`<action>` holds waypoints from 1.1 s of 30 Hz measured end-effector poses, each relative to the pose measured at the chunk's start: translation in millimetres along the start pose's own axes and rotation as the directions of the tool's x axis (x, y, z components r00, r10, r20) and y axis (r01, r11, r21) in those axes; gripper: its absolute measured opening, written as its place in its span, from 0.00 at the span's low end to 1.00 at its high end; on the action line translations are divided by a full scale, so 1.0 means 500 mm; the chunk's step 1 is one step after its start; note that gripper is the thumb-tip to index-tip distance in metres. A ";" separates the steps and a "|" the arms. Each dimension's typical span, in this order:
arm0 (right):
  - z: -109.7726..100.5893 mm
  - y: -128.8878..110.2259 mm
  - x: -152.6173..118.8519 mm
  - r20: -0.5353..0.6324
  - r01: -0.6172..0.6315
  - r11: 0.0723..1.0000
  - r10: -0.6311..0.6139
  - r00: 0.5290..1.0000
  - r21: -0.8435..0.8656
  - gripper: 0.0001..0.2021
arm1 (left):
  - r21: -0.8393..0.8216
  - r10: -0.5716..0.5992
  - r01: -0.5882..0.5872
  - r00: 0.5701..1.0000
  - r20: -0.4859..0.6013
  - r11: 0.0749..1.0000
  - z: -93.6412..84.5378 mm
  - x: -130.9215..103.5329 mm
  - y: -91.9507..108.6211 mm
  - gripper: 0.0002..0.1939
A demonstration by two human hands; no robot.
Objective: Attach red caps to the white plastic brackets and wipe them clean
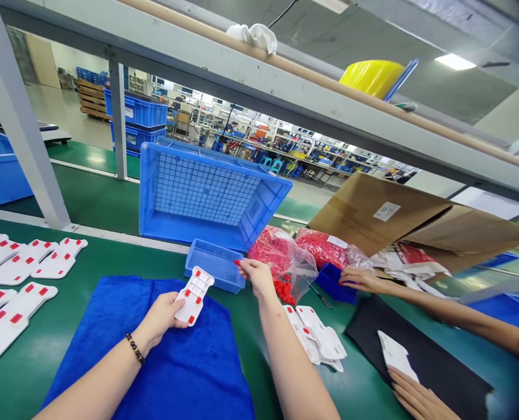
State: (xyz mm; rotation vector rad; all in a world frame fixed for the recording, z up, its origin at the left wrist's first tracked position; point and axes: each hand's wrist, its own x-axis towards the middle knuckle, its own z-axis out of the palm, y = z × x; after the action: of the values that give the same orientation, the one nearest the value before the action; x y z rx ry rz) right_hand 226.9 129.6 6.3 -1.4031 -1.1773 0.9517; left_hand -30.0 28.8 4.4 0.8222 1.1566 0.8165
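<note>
My left hand (163, 318) grips a white plastic part (197, 291) that carries several small red pads; it is held above a blue cloth (154, 356). At the near right corner of a small blue bin (213, 262), my right hand (258, 277) pinches a small red piece (237, 262) between its fingertips. White parts with red pads (11, 318) lie in rows on the green table at the left. More white parts (316, 332) are stacked to the right of my right forearm.
A large blue crate (206, 192) stands tilted behind the bin. Bags of red pieces (281, 256) lie beside it. At right, a co-worker's hand (364, 280) reaches a dark blue bin (335, 283); the other hand (417, 394) touches a white part on black cloth (443, 361). A cardboard box (373, 210) stands behind.
</note>
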 end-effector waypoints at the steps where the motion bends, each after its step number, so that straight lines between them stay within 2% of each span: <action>1: 0.000 -0.004 -0.005 0.000 0.008 1.000 -0.008 1.000 0.018 0.19 | -0.009 -0.002 0.002 1.000 0.002 1.000 0.001 -0.002 0.001 0.14; 4: -0.001 -0.022 -0.026 0.004 0.038 0.998 -0.038 0.999 0.047 0.18 | -0.030 0.022 -0.021 1.000 0.014 0.999 0.004 -0.006 -0.001 0.16; 7: -0.001 -0.040 -0.046 -0.035 0.149 0.989 -0.149 0.988 -0.010 0.16 | -0.034 0.041 -0.040 0.999 0.019 0.999 0.007 -0.007 -0.004 0.17; 10: 0.001 -0.050 -0.055 -0.027 0.260 0.929 -0.277 0.961 -0.263 0.13 | -0.029 0.045 -0.045 0.999 0.022 0.999 0.009 -0.008 -0.006 0.17; 12: 0.003 -0.053 -0.057 0.015 0.258 0.876 -0.277 0.961 -0.408 0.12 | -0.037 0.046 -0.045 0.999 0.025 0.998 0.010 -0.008 -0.005 0.16; 14: 0.005 -0.055 -0.062 0.014 0.249 0.860 -0.271 0.962 -0.446 0.11 | -0.051 0.033 -0.032 0.999 0.027 0.998 0.010 -0.007 -0.005 0.15; 17: 0.014 -0.057 -0.082 -0.068 0.231 0.927 -0.262 0.963 -0.295 0.12 | -0.076 0.019 -0.017 1.000 0.022 0.997 0.009 -0.005 -0.006 0.16; 20: 0.035 -0.052 -0.113 -0.067 0.143 0.990 -0.141 0.988 0.013 0.12 | -0.083 0.023 -0.022 1.000 0.011 0.996 0.010 -0.001 -0.010 0.16; 22: 0.052 -0.045 -0.137 -0.009 0.052 0.978 -0.052 0.999 0.201 0.11 | -0.069 0.028 -0.027 1.000 0.009 0.997 0.013 0.001 -0.014 0.15; 25: 0.078 -0.034 -0.169 0.083 -0.084 0.907 0.054 0.995 0.412 0.11 | -0.051 0.060 -0.060 0.998 0.015 0.997 0.018 0.002 -0.019 0.16; 29: 0.100 -0.025 -0.187 0.168 -0.191 0.823 0.118 0.979 0.535 0.11 | -0.050 0.098 -0.096 0.994 0.039 0.994 0.024 0.003 -0.025 0.18; 33: 0.108 -0.020 -0.184 0.186 -0.219 0.813 0.138 0.973 0.540 0.11 | -0.029 0.110 -0.108 0.990 0.083 0.994 0.026 0.002 -0.030 0.20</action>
State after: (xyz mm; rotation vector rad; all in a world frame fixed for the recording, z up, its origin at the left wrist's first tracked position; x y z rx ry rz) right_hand 154.3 50.8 3.9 -0.9869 -0.7699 1.4150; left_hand -15.5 20.9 -6.7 0.8971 1.0324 0.8765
